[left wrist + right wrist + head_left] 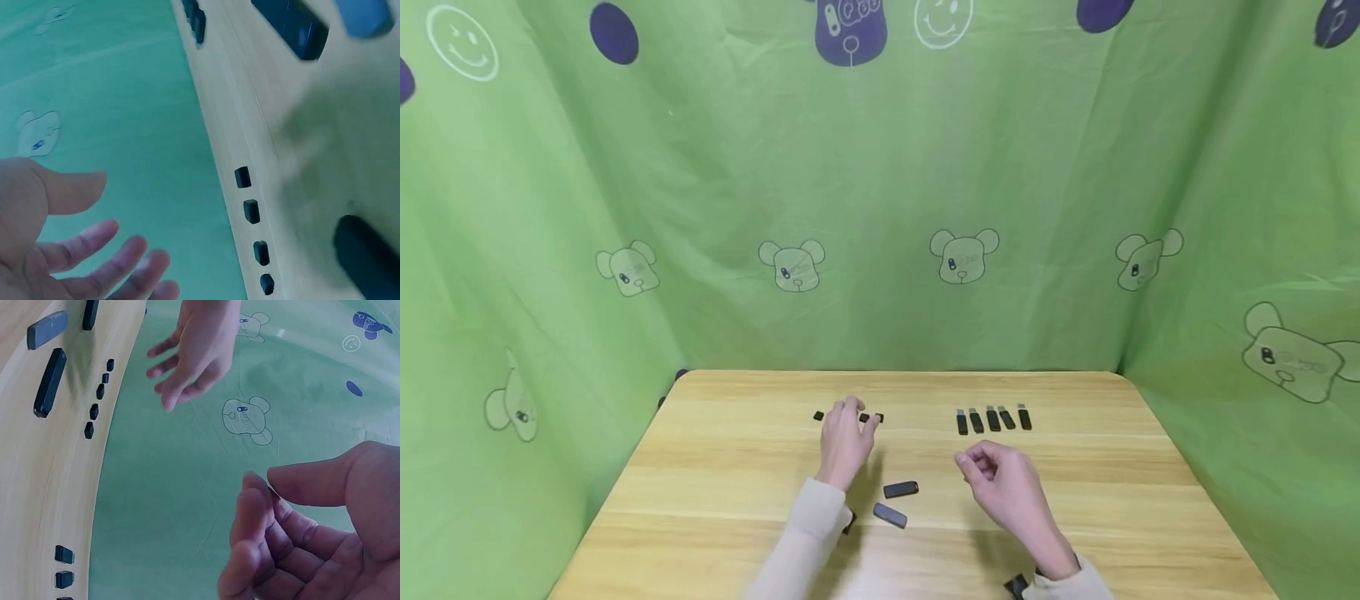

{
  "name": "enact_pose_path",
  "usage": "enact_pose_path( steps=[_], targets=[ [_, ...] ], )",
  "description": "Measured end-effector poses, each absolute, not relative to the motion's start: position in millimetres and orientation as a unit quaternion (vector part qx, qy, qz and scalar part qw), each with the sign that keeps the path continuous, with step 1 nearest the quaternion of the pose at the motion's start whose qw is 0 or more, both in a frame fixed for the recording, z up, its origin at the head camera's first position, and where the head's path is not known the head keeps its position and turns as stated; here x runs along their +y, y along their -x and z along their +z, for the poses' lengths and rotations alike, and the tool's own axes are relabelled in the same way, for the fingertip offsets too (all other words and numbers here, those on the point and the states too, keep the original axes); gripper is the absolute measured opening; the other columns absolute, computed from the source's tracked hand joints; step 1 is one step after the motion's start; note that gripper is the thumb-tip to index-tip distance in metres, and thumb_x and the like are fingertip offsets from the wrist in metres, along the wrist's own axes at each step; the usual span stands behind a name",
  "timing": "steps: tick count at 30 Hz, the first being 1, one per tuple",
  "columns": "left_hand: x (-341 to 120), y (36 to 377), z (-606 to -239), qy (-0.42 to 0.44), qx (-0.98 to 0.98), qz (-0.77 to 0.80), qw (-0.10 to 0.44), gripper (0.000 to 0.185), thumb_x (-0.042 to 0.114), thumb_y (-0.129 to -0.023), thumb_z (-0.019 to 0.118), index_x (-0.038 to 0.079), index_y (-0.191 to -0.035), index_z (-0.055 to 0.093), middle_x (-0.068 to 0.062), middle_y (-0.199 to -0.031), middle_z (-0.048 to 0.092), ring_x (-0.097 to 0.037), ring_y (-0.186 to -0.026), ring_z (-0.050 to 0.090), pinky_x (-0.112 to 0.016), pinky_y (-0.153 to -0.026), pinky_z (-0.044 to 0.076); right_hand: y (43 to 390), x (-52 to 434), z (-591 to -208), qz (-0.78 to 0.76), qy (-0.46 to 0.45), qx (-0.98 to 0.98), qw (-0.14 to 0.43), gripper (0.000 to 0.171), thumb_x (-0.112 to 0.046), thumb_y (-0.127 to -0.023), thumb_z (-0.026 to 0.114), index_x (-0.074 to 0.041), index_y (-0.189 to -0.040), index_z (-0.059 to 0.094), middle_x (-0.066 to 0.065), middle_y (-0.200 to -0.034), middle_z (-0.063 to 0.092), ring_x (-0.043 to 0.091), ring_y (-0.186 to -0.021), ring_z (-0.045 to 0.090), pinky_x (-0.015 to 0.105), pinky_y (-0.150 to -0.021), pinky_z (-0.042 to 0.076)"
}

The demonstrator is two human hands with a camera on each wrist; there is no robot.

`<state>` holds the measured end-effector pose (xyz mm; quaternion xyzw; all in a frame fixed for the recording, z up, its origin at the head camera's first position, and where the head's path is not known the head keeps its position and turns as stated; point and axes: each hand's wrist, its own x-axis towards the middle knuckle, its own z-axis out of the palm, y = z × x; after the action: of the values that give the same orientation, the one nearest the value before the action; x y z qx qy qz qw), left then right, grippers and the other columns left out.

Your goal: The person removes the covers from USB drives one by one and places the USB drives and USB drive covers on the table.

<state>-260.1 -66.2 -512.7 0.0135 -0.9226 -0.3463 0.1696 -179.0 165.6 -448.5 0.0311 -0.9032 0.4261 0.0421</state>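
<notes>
No brand, label or legible writing appeared on any item; the green backdrop (880, 208) carried only printed bear faces, smiley outlines and dark purple shapes.

Left to right on the wooden table (715, 500):

My left hand (844, 446) hovered over the far-centre row of small black caps (871, 417). The fingers were straight and spread — apart, holding nothing. In the left wrist view the fingers (94, 250) were extended and loose, with four caps (252, 211) lined up near the table's far edge beyond them. In the head view, one cap (818, 416) lay just left of my fingertips and two lay just to their right. Whether a fingertip touched a cap could not be determined.

Near my left wrist, two USB drives lay on the table close together: a black drive (901, 489) farther from me and a grey drive (890, 515) nearer to me. Neither hand touched them.

My right hand (1000, 483) was held above the table, right of centre. Its fingers were loosely curled with the thumb close to the index finger; the right wrist view showed a gap between thumb (312, 481) and fingertips (256, 487) — nothing was gripped.

Beyond my right hand, a row of five uncapped drives (992, 419) lay side by side, connectors pointing away from me, well apart from the caps.
</notes>
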Motion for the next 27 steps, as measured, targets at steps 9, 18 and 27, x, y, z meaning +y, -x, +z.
enact_pose_path(
  steps=[9,18,27],
  targets=[
    [-75.3,216.0,-520.9,-0.008,-0.903,-0.394,0.171,0.025,0.021,-0.093,0.072,0.002,-0.109,0.066,-0.017,-0.105,0.07,-0.03,-0.095,0.065,-0.042,-0.082,0.054,190.5,163.5,-458.8,0.407,-0.043,-0.91,0.061,0.007,-0.016,-0.094,0.071,-0.012,-0.088,0.072,-0.002,-0.075,0.068,0.007,-0.068,0.057,0.019,-0.064,0.048],
    [-76.7,185.6,-526.3,-0.001,-0.889,-0.407,0.209,0.019,0.015,-0.093,0.071,0.001,-0.106,0.067,-0.017,-0.102,0.071,-0.031,-0.091,0.067,-0.036,-0.08,0.056,199.7,158.1,-466.1,0.402,-0.067,-0.911,0.056,0.007,-0.016,-0.094,0.07,-0.01,-0.091,0.072,-0.003,-0.078,0.068,0.007,-0.072,0.058,0.019,-0.066,0.047],
    [-77.6,170.2,-523.2,0.005,-0.88,-0.409,0.243,0.016,0.014,-0.09,0.073,0.004,-0.102,0.068,-0.012,-0.098,0.072,-0.027,-0.085,0.067,-0.032,-0.076,0.054,213.7,146.9,-477.1,0.396,-0.094,-0.912,0.05,0.008,-0.017,-0.092,0.074,-0.011,-0.088,0.071,-0.003,-0.079,0.069,0.008,-0.074,0.06,0.02,-0.066,0.047]
  ],
)
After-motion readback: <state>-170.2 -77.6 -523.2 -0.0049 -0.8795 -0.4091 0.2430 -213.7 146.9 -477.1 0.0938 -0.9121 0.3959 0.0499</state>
